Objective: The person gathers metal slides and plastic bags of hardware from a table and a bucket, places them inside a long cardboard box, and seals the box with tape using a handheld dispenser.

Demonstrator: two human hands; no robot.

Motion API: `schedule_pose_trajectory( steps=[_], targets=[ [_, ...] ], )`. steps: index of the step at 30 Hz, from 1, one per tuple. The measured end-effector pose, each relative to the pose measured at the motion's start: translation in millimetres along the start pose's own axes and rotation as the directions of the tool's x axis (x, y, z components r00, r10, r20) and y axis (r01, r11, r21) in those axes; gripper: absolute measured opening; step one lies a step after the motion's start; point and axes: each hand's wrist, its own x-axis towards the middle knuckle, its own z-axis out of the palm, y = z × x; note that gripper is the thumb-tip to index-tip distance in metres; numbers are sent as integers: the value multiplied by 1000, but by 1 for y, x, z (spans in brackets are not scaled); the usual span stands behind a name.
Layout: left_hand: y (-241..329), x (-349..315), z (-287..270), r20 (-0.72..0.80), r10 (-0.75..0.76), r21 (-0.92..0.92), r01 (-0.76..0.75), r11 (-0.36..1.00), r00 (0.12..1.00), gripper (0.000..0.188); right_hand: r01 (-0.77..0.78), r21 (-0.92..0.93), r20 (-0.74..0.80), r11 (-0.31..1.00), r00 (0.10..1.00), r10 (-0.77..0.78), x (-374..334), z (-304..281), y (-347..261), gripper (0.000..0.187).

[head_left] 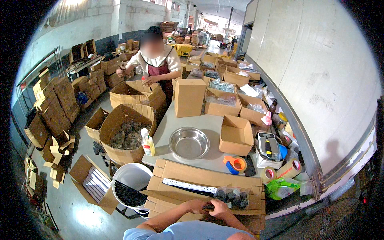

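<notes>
At the near edge of the table, my left hand [196, 206] and my right hand [219, 208] meet over a sheet of flattened cardboard [172, 172]. The fingers of both are closed around a small dark piece [208, 207], mostly covered by them, whose kind I cannot make out. Just beyond my hands lies a long silver slotted metal rail [190, 186] with a black strip along its near side. Touching its right end is a clear plastic bag [234, 197] of dark, rounded pieces.
Left stand a white bucket [134, 170] of black strips and a carton [106, 200] of white lengths. A steel bowl [189, 143], a bottle [147, 143], tape rolls [236, 164] and open cartons [236, 136] occupy the table. Another person [156, 60] works beyond a large carton [136, 94].
</notes>
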Motion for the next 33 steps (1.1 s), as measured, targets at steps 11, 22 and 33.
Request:
schedule_pose_trajectory(
  steps=[11,22,33],
  targets=[
    [27,-5,-15,77,-181,-53,185,981,980,71,41,-83,177,996,984,-25,7,-16,1,59],
    [46,-24,-19,-34,-259,-9,259,966,965,68,-143,333,26,932,989,143,126,-89,13,39],
    [38,-9,-3,33,-325,23,325,945,945,56,-45,42,-62,998,997,48,323,-62,35,48]
  ],
)
